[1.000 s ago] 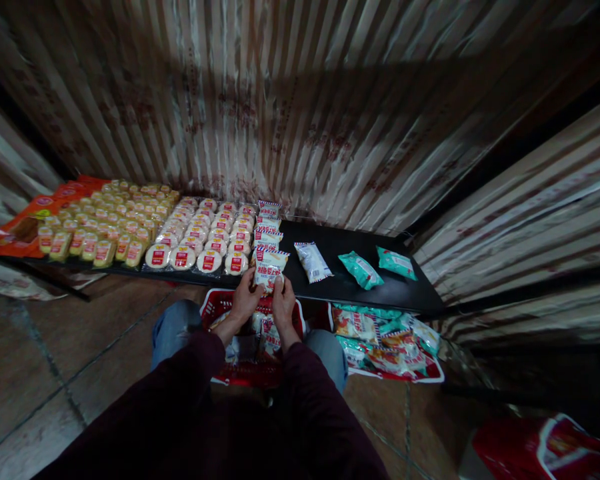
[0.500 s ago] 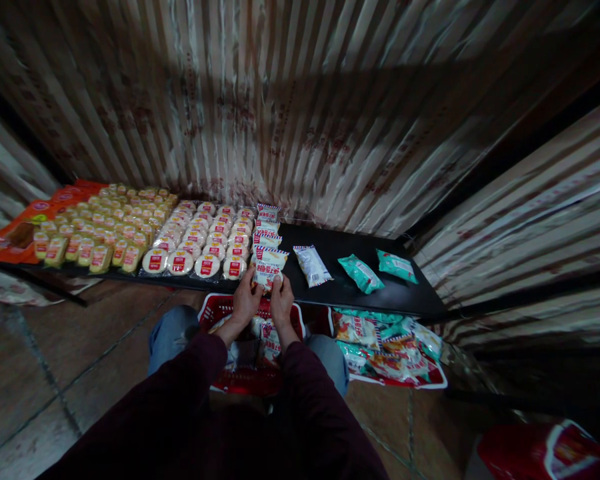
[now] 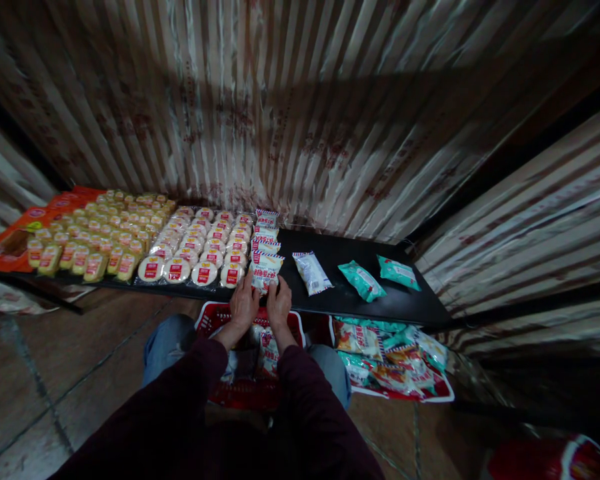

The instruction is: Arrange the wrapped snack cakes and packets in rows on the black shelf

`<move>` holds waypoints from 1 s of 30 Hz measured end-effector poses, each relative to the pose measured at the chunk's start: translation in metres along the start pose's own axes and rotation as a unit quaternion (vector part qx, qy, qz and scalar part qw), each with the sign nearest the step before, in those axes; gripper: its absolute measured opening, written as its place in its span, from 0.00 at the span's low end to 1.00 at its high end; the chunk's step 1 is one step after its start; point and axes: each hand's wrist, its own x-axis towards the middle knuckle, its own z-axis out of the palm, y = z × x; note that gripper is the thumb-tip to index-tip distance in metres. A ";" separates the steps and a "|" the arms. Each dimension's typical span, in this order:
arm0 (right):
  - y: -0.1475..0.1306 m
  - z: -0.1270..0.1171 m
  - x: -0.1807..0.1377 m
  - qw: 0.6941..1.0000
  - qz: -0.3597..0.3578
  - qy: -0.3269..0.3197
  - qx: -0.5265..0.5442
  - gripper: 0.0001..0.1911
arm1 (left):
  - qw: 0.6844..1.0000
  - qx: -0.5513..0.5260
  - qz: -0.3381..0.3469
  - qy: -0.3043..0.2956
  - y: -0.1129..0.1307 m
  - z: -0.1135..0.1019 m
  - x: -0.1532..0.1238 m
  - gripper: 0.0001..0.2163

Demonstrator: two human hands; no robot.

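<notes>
My left hand and my right hand both grip the near end of a white snack packet with red and blue print. The packet lies at the front edge of a low black shelf, as the nearest one in a short column of like packets. Just left of it stand rows of round white cakes with red labels. Below my hands, between my knees, is a red basket with more packets in it.
Yellow wrapped snacks fill the shelf's left part, beside orange bags. One white packet and two green ones lie on the right. A red tray of mixed packets sits on the tiled floor. Striped curtains hang behind.
Both hands have lowered the white packet from above the basket onto the shelf's front edge, at the end of the column. The view has tilted slightly.
</notes>
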 end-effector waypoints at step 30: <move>-0.009 0.007 0.039 0.993 0.044 -0.063 0.091 0.31 | 0.981 0.081 0.173 0.012 -0.020 0.020 -0.007 0.25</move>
